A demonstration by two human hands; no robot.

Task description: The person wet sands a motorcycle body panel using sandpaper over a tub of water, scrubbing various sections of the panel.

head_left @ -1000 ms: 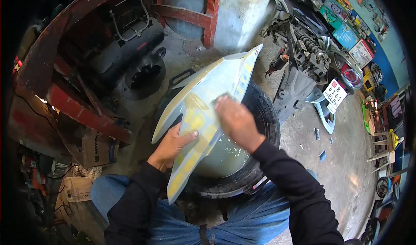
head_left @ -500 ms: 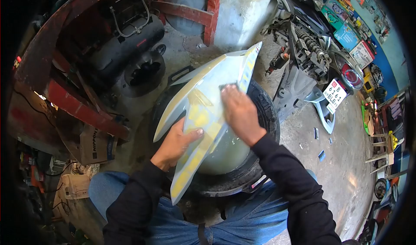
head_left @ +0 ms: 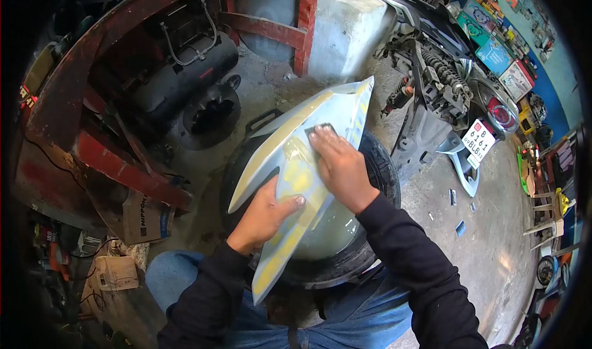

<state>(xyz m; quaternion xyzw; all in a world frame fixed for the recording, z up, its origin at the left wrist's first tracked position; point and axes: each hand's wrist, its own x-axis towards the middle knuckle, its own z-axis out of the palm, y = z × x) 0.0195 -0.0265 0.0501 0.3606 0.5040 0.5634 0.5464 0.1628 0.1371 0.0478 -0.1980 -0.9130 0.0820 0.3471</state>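
A long pointed panel (head_left: 298,170), pale blue-white with yellow patches, lies tilted above a black tub (head_left: 382,182) of cloudy water (head_left: 336,228). My left hand (head_left: 265,216) grips the panel's lower part, thumb on top and the fingers hidden beneath. On the panel's upper face, my right hand (head_left: 342,167) presses a small dark sheet (head_left: 322,129) flat under its fingertips. Only the sheet's upper edge shows.
A partly stripped motorcycle (head_left: 431,83) with a number plate (head_left: 479,143) stands at the right. To the left are a red frame (head_left: 123,167), a black tank (head_left: 185,71) and a cardboard box (head_left: 145,216). Small blue pieces lie on the floor.
My right hand has shifted slightly over the panel, and its dark sheet shows more clearly. The panel and my left hand sit a little lower and further right in view.
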